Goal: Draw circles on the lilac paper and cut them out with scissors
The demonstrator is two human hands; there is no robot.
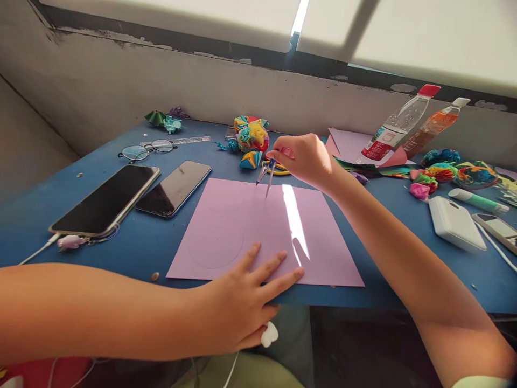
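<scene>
Your right hand [305,159] pinches the top of a compass [266,175] whose points stand on the far part of the pink paper [226,226] on the blue counter [153,242], while your left hand [242,299] presses open fingers flat on the paper's near edge.

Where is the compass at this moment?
In the head view the compass is held by the right hand above the far edge of the pink paper, just in front of the colourful paper ball.
</scene>
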